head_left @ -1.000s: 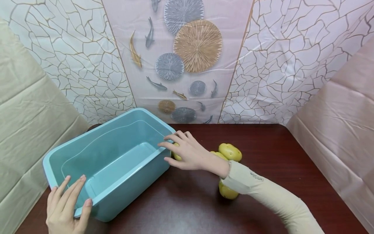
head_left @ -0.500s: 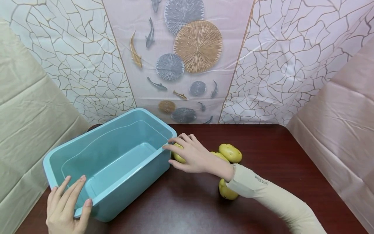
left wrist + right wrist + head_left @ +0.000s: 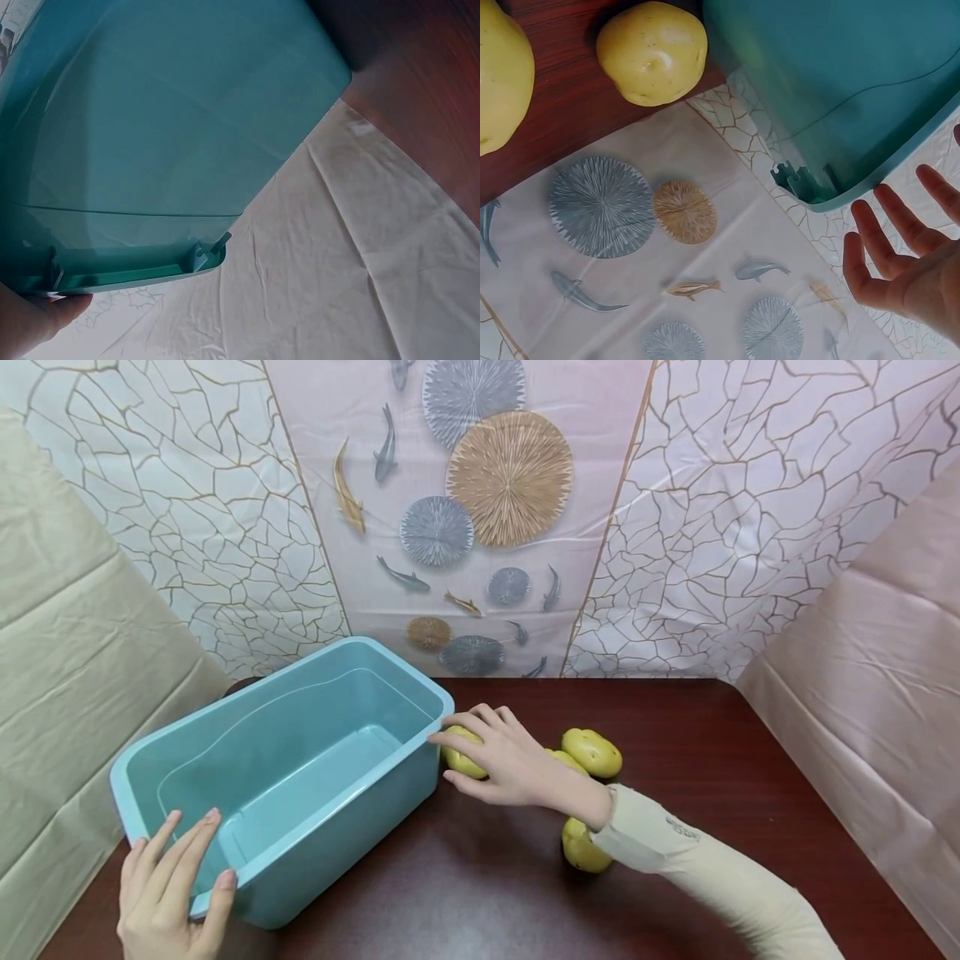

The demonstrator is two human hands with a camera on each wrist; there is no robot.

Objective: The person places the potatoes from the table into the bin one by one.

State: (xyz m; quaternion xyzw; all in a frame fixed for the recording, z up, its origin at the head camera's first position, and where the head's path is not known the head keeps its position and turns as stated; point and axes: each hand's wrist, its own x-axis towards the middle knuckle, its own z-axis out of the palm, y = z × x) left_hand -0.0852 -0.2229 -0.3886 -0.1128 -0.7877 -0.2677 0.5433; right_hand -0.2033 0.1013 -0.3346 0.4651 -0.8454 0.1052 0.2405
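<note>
1. Outward of the left hand: creased pale cloth [image 3: 67, 652].
2. Left hand [image 3: 168, 893]: fingers and thumb spread, resting over a rim corner.
3. Blue-green plastic tub [image 3: 337, 827]: stands between the hands, slanting away from the left one; its far end lies just beside the right fingertips.
4. Potato [image 3: 463, 763]: under the right hand's fingers, close by the tub's outer wall.
5. Right hand [image 3: 510, 760]: fingers splayed, nothing pinched. Cannot tell whether fingertips touch potato or rim.
6. Beyond both hands: backdrop [image 3: 510, 610] printed with fish and discs.
7. Three more potatoes [image 3: 592, 753], about the right wrist: two past it, one partly hidden; a third on the near side.
8. Beige sleeve [image 3: 697, 860], behind the right hand, above the dark red-brown tabletop [image 3: 480, 885].
</note>
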